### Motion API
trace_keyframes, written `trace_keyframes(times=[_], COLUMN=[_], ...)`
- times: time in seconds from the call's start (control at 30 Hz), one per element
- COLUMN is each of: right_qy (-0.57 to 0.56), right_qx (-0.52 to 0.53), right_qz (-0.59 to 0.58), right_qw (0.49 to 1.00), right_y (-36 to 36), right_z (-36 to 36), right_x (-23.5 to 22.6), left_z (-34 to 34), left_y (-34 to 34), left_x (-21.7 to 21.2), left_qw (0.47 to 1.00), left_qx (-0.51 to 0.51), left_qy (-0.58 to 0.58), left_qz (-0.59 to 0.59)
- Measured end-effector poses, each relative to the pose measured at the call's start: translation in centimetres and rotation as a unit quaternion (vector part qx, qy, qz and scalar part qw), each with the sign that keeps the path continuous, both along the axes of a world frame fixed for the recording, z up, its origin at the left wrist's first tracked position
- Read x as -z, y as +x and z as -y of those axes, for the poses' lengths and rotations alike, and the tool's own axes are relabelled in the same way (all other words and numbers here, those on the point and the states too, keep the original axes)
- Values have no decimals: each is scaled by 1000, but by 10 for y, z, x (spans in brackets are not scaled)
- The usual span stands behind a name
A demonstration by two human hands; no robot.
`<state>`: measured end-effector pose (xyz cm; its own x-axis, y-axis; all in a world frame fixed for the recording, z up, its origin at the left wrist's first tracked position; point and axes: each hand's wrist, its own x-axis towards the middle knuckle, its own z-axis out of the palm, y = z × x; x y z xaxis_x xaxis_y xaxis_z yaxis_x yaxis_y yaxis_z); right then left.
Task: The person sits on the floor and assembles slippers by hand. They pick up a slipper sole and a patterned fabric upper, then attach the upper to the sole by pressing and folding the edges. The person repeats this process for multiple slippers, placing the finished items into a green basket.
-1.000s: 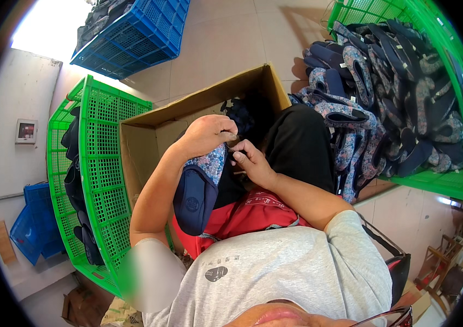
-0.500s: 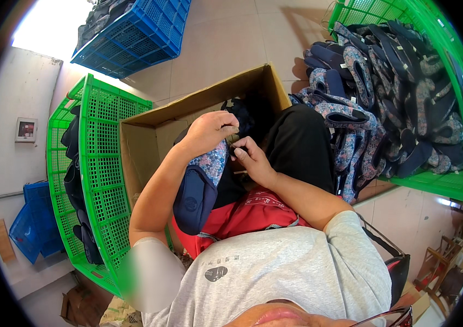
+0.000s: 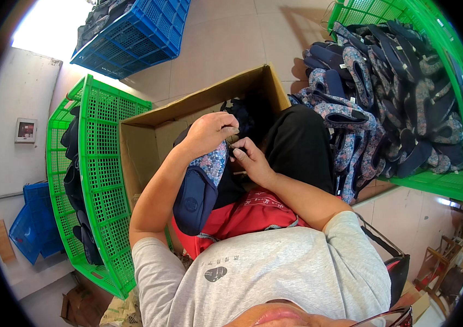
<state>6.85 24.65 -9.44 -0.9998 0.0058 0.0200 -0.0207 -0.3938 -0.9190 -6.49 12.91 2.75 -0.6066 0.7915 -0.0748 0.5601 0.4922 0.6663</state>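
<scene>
A soft navy and floral fabric piece [image 3: 194,197], shaped like a slipper, hangs over my left thigh with its rounded navy end toward me. My left hand [image 3: 211,132] is closed at its upper end, thumb and fingers pinched together. Just to the right and a little nearer, my right hand [image 3: 250,161] pinches a small dark bit at the piece's edge. That bit is too small to name. The two hands' fingertips are close together above the open cardboard box [image 3: 138,155]. Dark material [image 3: 239,117] lies inside the box beyond my hands.
Left of the box stands a green crate [image 3: 106,180] holding dark pieces. A blue crate [image 3: 133,49] is at the far left. Many similar pieces [image 3: 400,98] pile up in a green crate [image 3: 444,188] on the right. Red cloth [image 3: 247,218] covers my lap.
</scene>
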Motion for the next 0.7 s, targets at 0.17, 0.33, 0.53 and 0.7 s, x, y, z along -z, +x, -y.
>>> trace_keyframes(times=[0.17,0.33,0.53,0.7], right_qy=[-5,2,3,-25], right_qx=[-37,-35,-37,-44], right_qz=[44,38,27,35], right_qw=[998,999,999,998], right_y=[3,3,1,1], right_z=[-5,-7,-4,-5], right_x=[-3,-4,0,-1], left_z=[0,0,-1,-1], left_y=[1,2,2,2], left_x=[-2,-2,-1,1], left_qw=[1000,1000,1000,1000], left_qx=[-3,-8,0,-1], left_qy=[4,4,6,4], left_qz=[0,2,-13,-11])
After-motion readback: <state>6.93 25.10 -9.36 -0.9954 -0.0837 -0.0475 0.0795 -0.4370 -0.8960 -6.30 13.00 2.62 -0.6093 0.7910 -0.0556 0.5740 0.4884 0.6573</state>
